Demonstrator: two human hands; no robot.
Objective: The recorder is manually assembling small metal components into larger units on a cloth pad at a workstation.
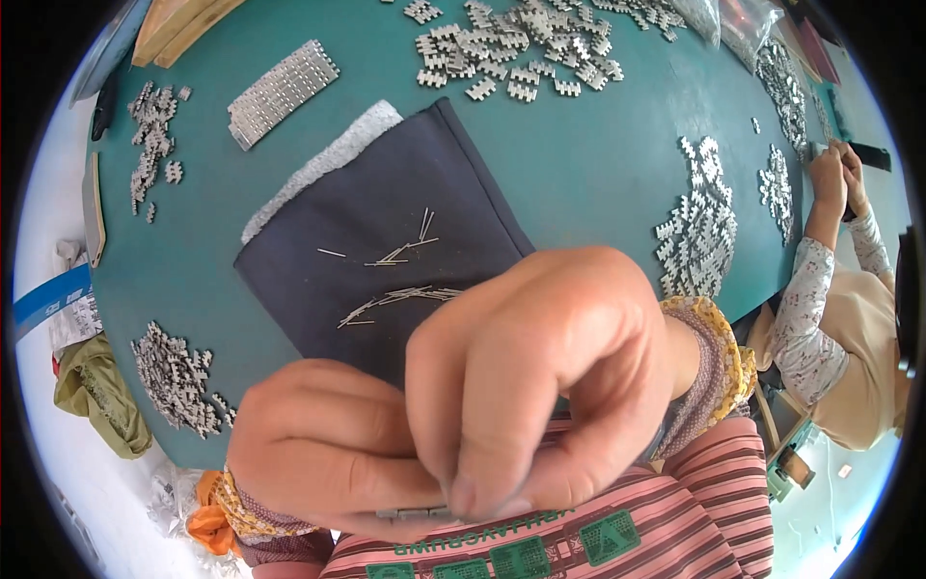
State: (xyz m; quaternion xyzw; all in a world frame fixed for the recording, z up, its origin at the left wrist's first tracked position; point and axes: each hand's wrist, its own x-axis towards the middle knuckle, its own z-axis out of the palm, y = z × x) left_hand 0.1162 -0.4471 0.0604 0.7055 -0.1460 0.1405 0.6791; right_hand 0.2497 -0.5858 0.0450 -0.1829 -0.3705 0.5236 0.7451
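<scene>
Close in front of me my two hands meet over my lap. My left hand (323, 449) is closed, with a small piece of metal watch-band link (413, 514) showing between its fingertips. My right hand (540, 372) is pinched at that piece's end; whatever its fingertips grip is hidden. Just beyond them, a dark cloth (338, 232) lies on the green table, with thin metal pins (410, 292) scattered over it in two loose groups. A light grey fuzzy edge (323, 169) shows along its far left side.
Finished-looking link strips (283, 92) lie side by side beyond the cloth. Loose link heaps sit at the back (526, 43), right (696, 227), far left (152, 140) and near left (178, 376). A co-worker's hands (837, 179) are at the right edge. A wooden piece (178, 29) stands back left.
</scene>
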